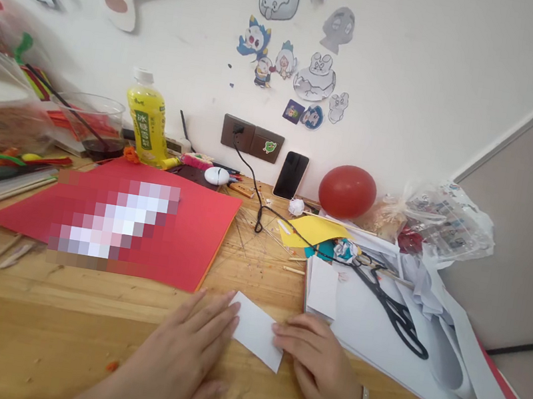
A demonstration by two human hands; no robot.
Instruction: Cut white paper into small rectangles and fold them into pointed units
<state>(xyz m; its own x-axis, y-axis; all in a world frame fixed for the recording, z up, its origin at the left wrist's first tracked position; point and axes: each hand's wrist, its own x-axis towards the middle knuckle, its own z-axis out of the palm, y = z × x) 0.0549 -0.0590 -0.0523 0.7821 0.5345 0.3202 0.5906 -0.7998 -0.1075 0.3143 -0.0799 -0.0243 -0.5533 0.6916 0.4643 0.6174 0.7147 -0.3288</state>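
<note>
A small rectangular piece of white paper (256, 331) lies at a slant on the wooden table, between my two hands. My left hand (190, 342) rests flat with its fingers stretched out, the fingertips touching the paper's left end. At the paper's right end, my right hand (315, 359) has its fingers bent and close together, with the fingertips on the edge; its thumb is mostly hidden. Just beyond my right hand sits a small stack of white paper pieces (322, 288).
Red paper sheets (190, 234) lie at left, partly blurred out. Behind them stands a yellow drink bottle (148, 120). Black-handled scissors (400, 315) rest on white sheets (363, 323) at right. A phone (291, 175) leans on the wall near a red balloon (347, 192). A black cable (253, 177) crosses the back.
</note>
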